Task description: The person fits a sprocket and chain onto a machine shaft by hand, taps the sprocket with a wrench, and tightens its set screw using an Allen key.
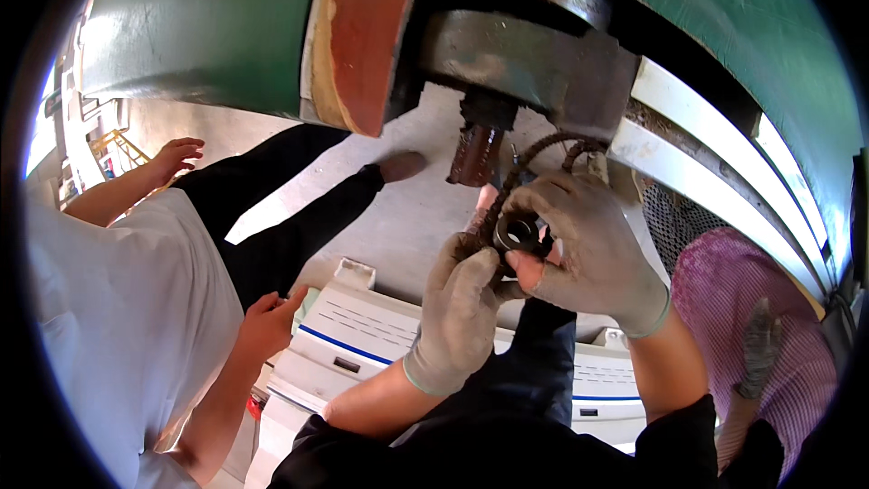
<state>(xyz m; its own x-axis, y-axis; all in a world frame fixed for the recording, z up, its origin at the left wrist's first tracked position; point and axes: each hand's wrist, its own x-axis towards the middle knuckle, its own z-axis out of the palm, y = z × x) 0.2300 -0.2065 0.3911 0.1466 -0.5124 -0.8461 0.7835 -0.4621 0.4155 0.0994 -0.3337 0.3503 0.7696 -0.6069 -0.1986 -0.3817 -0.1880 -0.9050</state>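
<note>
My left hand (453, 308), in a dirty pale glove, is closed round the lower part of a dark, rusty braided hose (504, 195). My right hand (588, 254), in a similar glove, pinches a dark metal ring (521, 235) beside it, with a bare thumb tip showing against it. Just above them a rusty splined shaft (475, 154) hangs from a grimy metal housing (525, 63). The hose loops up to the right, toward the housing's lower side. The fingertips of my left hand are partly hidden.
A green machine body (199, 27) with white slats (688, 190) spans the top. A person in a white shirt (136, 308) stands at my left; another gloved hand (760, 344) is at the right near a pink textured cloth (715, 263). White panels (335, 326) lie below, over concrete floor (380, 217).
</note>
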